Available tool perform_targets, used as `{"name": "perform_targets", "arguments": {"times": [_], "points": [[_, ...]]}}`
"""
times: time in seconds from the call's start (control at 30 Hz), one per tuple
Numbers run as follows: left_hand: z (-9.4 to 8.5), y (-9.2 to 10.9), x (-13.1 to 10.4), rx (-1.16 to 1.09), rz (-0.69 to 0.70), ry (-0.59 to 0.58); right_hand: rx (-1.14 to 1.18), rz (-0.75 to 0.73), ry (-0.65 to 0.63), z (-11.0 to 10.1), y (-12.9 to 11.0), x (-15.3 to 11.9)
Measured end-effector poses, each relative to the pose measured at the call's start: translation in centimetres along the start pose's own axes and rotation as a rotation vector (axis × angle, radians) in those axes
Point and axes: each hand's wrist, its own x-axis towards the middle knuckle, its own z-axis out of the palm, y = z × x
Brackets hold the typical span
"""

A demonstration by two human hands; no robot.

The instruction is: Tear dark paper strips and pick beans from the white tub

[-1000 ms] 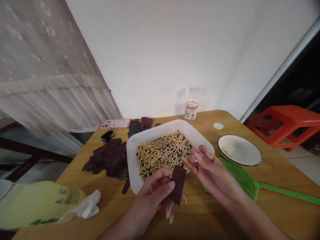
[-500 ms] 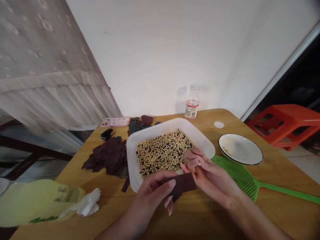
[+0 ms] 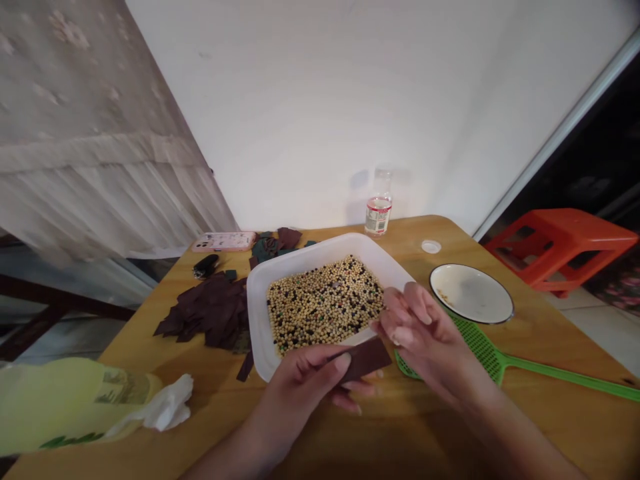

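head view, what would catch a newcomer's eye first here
The white tub of mixed beans at the table's middle, with the left hand pinching a dark brown card at its near rim and the right hand beside it. Next, the green fly swatter to the right.

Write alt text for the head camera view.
The left hand pinches a dark brown card beside the right hand, over a wooden table holding a white tub of mixed beans.
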Motion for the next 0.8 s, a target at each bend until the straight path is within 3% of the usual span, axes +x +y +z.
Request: {"name": "perform_targets", "arguments": {"times": [0.17,0.27,0.37,0.57,0.8], "points": [[0.0,0.3,0.1,-0.013,-0.035,0.058,-0.916,-0.388,-0.075,-0.3,-0.2,-0.3],[0.1,0.4,0.0,-0.009,-0.038,0.063,-1.173,-0.48,-0.134,-0.4,0.0,-0.4],[0.1,0.2,0.0,-0.016,-0.039,0.042,-1.152,-0.473,-0.138,-0.2,0.2,-0.5],[0.1,-0.2,0.0,-0.042,-0.053,-0.002,-1.05,-0.462,-0.027,-0.1,0.8,-0.5],[0.1,0.1,0.1,-0.04,-0.032,0.037,-1.024,-0.528,-0.052,-0.1,0.8,-0.5]]}}
